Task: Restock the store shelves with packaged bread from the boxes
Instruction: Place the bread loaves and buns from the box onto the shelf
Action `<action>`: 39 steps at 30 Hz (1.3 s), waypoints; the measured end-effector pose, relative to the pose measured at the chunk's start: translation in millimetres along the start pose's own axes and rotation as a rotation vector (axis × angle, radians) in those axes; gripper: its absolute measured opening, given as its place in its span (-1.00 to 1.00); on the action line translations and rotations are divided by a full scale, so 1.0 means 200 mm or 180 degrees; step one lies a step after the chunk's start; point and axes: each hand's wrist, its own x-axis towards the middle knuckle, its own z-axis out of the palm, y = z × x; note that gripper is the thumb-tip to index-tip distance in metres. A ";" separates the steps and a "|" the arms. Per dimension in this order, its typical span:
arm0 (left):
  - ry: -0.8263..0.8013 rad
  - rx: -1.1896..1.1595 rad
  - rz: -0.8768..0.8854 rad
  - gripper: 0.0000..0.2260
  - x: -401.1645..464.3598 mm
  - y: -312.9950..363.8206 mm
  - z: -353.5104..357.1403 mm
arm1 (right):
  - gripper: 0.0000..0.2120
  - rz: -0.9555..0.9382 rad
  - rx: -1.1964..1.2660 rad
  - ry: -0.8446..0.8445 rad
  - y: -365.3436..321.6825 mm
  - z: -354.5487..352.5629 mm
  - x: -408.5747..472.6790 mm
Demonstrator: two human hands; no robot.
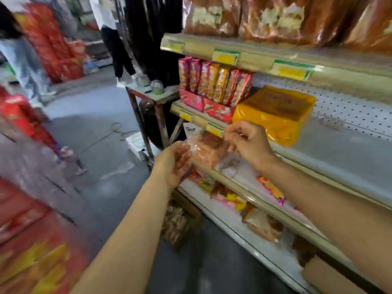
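A tall store shelf unit fills the right of the aisle, its top tier stacked with bagged loaves, a yellow-wrapped pack on the tier below. At that tier's near left end, a clear-wrapped bread packet hangs between both hands at the shelf edge, its long axis too blurred to tell. The right hand pinches its upper right corner, fingers curled on the wrap; the left hand cups its left side, fingers relaxed and apart. Open shelf space lies just right and farther in, nearer the right hand.
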 end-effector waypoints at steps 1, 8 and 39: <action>0.0131 -0.0046 -0.0023 -0.91 0.07 0.05 -0.09 | -0.84 0.0052 0.0000 -0.0103 0.01 0.11 0.05; 0.0774 -0.0317 -0.0226 -0.90 0.48 0.14 -0.62 | -0.85 0.0437 -0.0056 -0.0965 0.22 0.76 0.31; 0.1735 0.0698 -0.2146 -0.88 2.64 -2.04 -1.92 | -0.88 0.2543 -0.1838 -0.3349 3.32 2.39 0.48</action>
